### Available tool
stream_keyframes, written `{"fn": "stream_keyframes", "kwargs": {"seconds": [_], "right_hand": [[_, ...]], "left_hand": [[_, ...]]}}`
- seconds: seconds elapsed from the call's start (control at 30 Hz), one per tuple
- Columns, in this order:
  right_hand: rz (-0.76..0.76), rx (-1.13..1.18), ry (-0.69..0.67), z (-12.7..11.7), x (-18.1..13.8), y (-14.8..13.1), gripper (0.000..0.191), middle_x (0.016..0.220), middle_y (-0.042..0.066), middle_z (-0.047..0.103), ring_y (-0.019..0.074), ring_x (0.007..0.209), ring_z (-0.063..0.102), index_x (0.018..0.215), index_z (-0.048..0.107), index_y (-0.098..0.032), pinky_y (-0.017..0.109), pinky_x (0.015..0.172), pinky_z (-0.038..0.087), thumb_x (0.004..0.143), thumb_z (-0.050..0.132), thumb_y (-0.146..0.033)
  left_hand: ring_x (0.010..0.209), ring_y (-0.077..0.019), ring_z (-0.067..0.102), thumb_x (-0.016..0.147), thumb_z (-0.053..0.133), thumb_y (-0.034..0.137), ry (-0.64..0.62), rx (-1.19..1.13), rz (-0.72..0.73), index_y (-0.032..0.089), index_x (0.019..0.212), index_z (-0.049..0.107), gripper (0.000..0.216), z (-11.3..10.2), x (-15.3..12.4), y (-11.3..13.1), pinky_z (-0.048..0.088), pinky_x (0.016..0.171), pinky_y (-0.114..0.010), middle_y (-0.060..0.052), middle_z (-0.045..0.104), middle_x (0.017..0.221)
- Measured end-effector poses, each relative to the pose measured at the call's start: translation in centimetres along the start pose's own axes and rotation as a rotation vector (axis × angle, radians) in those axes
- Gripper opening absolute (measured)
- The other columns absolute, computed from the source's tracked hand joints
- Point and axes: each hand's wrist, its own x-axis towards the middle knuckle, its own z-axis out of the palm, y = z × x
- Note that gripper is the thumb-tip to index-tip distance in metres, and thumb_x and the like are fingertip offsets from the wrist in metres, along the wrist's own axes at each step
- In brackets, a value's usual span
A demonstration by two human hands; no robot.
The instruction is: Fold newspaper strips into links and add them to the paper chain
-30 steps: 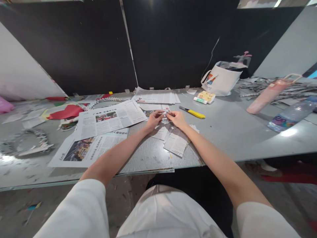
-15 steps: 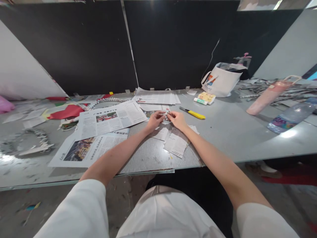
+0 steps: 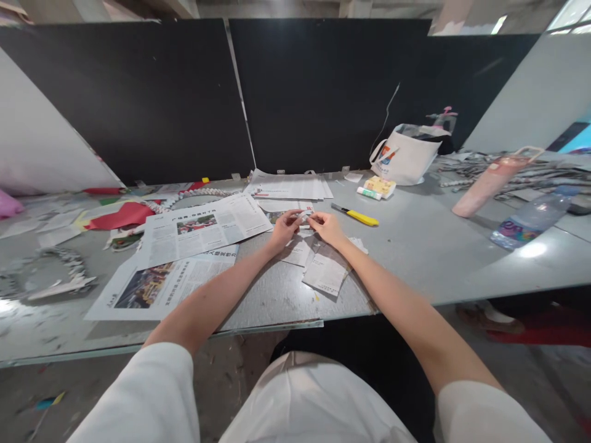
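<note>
Both hands meet over the table, fingertips pinched around a small piece of newspaper (image 3: 303,216). My left hand (image 3: 285,231) grips its left side; my right hand (image 3: 327,227) grips the right side. Fingers cover much of the piece, so its exact shape is hard to see. Below my hands lie cut newspaper pieces (image 3: 325,271), partly overlapping. A yellow utility knife (image 3: 361,217) rests just right of my right hand, its grey end pointing left. To the left, printed newspaper sheets (image 3: 231,221) overlap one another.
Farther back are a stack of papers (image 3: 289,186), a glue stick (image 3: 369,193) and a white bag (image 3: 406,157). A pink tumbler (image 3: 487,187) and a plastic bottle (image 3: 530,221) stand at the right. Braided paper (image 3: 69,261) lies at the far left. A black partition (image 3: 323,92) closes the back.
The camera view has tilted up slightly. Both hands stay close together on the small newspaper piece, with the fingers shifting only a little.
</note>
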Motion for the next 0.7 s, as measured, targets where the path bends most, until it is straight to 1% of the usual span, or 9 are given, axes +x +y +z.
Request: {"fn": "stream_keyframes", "kwargs": {"seconds": [0.17, 0.27, 0.33, 0.43, 0.53, 0.7], "right_hand": [[0.008, 0.029, 0.021, 0.11, -0.14, -0.2, 0.041, 0.062, 0.001, 0.06, 0.017, 0.06, 0.05, 0.077, 0.069, -0.021, 0.03, 0.059, 0.039, 0.087, 0.067, -0.06], [0.012, 0.048, 0.03, 0.2, -0.16, -0.29, 0.043, 0.061, 0.001, 0.06, 0.0165, 0.059, 0.05, 0.076, 0.07, -0.02, 0.03, 0.059, 0.039, 0.088, 0.066, -0.06], [0.009, 0.056, 0.027, 0.25, -0.21, -0.41, 0.042, 0.063, 0.002, 0.062, 0.0163, 0.059, 0.052, 0.078, 0.072, -0.019, 0.03, 0.059, 0.04, 0.088, 0.066, -0.059], [0.004, 0.061, 0.034, 0.36, -0.32, -0.52, 0.041, 0.067, 0.003, 0.067, 0.0167, 0.062, 0.054, 0.08, 0.073, -0.019, 0.03, 0.06, 0.042, 0.089, 0.066, -0.057], [0.004, 0.056, 0.05, 0.45, -0.42, -0.37, 0.04, 0.068, 0.004, 0.068, 0.0172, 0.062, 0.055, 0.079, 0.072, -0.019, 0.03, 0.06, 0.042, 0.09, 0.065, -0.057], [0.005, 0.034, 0.047, 0.35, -0.44, 0.02, 0.038, 0.068, 0.003, 0.069, 0.0174, 0.061, 0.053, 0.08, 0.071, -0.02, 0.03, 0.059, 0.04, 0.088, 0.068, -0.057]], "left_hand": [[0.061, -0.0123, 0.054, 0.086, 0.08, 0.044, -0.024, 0.003, 0.006, 0.019, 0.12, 0.071, 0.043, 0.05, 0.08, 0.0, 0.044, 0.063, -0.026, 0.001, 0.066, 0.073], [0.06, -0.0125, 0.056, 0.085, 0.08, 0.045, -0.02, -0.004, 0.003, 0.019, 0.119, 0.066, 0.045, 0.18, 0.13, -0.11, 0.045, 0.062, -0.027, 0.0, 0.07, 0.075], [0.06, -0.0124, 0.057, 0.086, 0.079, 0.046, -0.004, -0.015, -0.001, 0.019, 0.117, 0.062, 0.045, 0.24, 0.13, -0.19, 0.045, 0.063, -0.027, 0.0, 0.071, 0.075], [0.062, -0.0119, 0.059, 0.085, 0.079, 0.048, 0.01, -0.028, -0.005, 0.021, 0.106, 0.056, 0.042, 0.27, 0.09, -0.26, 0.046, 0.064, -0.026, 0.0, 0.073, 0.077], [0.062, -0.0115, 0.058, 0.083, 0.082, 0.052, -0.004, -0.03, -0.013, 0.022, 0.095, 0.051, 0.044, 0.26, 0.07, -0.28, 0.045, 0.062, -0.026, 0.0, 0.073, 0.076], [0.062, -0.0126, 0.06, 0.078, 0.086, 0.054, -0.035, -0.026, -0.029, 0.021, 0.094, 0.054, 0.049, 0.26, 0.18, -0.47, 0.044, 0.062, -0.026, 0.0, 0.072, 0.072]]}}
